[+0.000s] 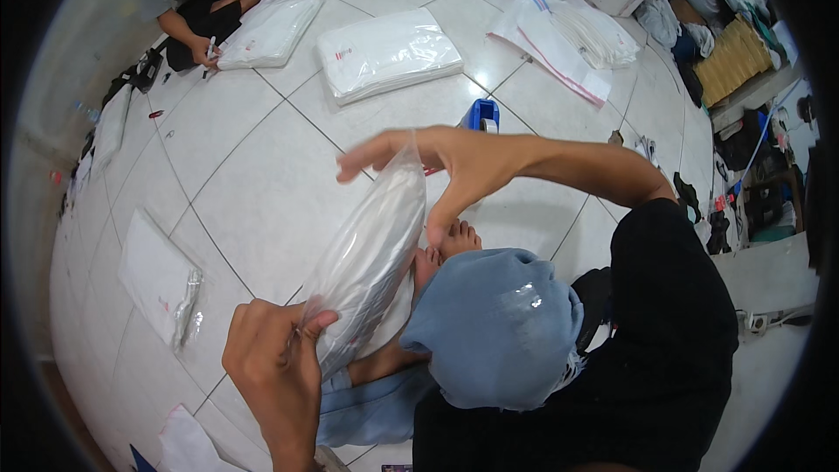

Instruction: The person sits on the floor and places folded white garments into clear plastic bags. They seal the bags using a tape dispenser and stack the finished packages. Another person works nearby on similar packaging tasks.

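A clear plastic bag with folded white fabric inside point(373, 255) stands tilted in front of me, above my legs. My left hand point(282, 347) pinches the bag's lower left edge between thumb and fingers. At the bag's upper end is my right hand point(452, 164), its thumb and fingers spread wide and slightly blurred; part of it lies behind the clear plastic. Whether the right hand touches the bag is hard to tell, but it does not grip it. Just beyond the right wrist stands a blue tape dispenser point(482, 115), partly hidden by the arm.
On the tiled floor lie a bagged white stack point(393, 52), another bagged packet point(160, 278) at left and loose white cloths point(570, 36) at upper right. A co-worker's hand point(204, 51) holds a marker beside a white packet point(272, 29). Cluttered shelves line the right side.
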Tool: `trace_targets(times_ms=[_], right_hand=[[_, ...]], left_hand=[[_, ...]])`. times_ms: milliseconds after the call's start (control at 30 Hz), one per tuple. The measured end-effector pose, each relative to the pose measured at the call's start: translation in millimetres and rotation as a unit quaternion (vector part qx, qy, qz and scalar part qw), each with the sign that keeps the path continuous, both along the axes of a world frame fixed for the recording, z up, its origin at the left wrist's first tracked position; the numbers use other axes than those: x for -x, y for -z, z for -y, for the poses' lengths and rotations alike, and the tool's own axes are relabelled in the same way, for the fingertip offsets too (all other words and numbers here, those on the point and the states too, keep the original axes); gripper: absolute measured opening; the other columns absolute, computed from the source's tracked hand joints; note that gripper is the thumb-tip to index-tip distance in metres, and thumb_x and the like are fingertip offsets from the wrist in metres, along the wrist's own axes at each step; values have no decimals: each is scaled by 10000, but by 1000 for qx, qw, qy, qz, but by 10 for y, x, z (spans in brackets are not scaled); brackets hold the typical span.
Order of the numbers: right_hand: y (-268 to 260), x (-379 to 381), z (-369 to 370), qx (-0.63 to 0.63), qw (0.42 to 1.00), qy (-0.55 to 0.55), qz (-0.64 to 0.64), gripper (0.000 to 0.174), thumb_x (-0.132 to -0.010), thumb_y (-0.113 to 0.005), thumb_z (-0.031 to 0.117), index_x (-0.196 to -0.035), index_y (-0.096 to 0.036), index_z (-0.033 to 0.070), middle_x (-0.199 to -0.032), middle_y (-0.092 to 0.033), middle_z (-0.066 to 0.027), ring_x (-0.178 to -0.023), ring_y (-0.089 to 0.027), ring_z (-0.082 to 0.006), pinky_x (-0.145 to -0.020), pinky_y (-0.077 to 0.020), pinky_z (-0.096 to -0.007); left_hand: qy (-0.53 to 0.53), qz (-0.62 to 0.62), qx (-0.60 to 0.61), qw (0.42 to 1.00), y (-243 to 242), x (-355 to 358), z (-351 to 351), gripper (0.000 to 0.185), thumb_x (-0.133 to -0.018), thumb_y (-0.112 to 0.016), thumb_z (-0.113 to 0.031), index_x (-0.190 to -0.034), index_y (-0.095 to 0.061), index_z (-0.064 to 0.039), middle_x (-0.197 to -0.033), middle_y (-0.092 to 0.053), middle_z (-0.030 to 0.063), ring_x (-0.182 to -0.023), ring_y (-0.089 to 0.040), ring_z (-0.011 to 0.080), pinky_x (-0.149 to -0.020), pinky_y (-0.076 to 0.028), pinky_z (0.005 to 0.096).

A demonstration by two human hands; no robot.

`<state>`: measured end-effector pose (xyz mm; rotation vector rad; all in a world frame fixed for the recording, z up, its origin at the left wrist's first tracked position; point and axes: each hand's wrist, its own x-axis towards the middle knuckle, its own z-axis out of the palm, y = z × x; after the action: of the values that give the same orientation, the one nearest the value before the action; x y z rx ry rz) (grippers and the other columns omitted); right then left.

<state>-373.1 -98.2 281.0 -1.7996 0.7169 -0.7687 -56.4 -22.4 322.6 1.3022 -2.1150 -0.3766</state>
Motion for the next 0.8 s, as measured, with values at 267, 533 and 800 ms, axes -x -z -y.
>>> trace_targets(times_ms=[267, 533, 800], right_hand=[[-17, 10, -205, -12, 998, 29, -62, 584, -809, -974, 327, -1276, -761, 49, -1220, -768, -86, -1112, -728, -211, -950, -574, -358], [16, 45, -148, -32, 996, 19, 75, 402, -863, -932, 196, -1221, -799, 67, -1340, -722, -119, -1236, -694, -255, -1086, -535, -410], [-213, 197, -198, -31, 993, 86, 75, 160, -970, -830, 111, -1106, -813, 29, -1121, -751, -98, -1074, -702, -196, -974, -552, -344]], left_hand=[[12, -13, -37, 999, -71, 7, -58, 238, -696, -948, -45, -864, -781, -24, -697, -603, 61, -643, -552, 228, -584, -417, 374], [12, -3, -31, 999, -47, 8, -33, 255, -685, -958, -60, -865, -783, -15, -683, -588, 72, -636, -547, 229, -588, -409, 365], [48, -24, -57, 997, -40, -58, -21, 211, -841, -898, -97, -838, -735, 36, -686, -577, 80, -666, -555, 201, -640, -412, 343]])
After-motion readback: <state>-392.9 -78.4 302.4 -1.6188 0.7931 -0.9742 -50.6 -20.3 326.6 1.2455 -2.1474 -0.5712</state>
